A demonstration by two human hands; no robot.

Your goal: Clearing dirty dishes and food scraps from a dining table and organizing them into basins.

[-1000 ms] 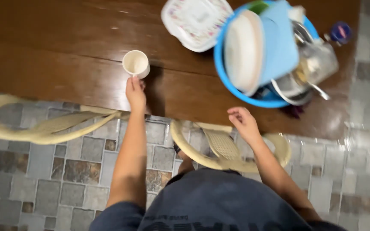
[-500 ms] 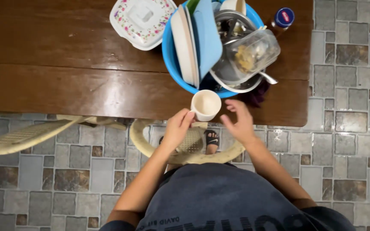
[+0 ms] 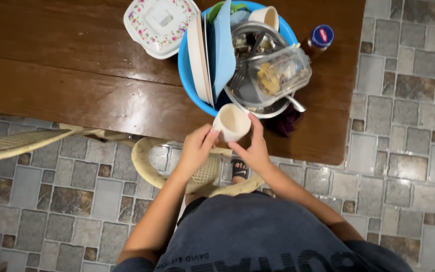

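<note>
Between both hands, at the near edge of the dark wooden table, sits a small cream plastic mug. The left hand grips its side with curled fingers, while the right hand closes around the other side. Just beyond stands a round blue plastic basin stacked with dishes, beside a flower-patterned white lid.

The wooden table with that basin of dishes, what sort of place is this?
Probably a home dining area after a meal. A blue basin of used plates and cutlery sits on the wooden table, woven chairs stand on a stone-tiled floor, and both hands hold a cream cup.
</note>
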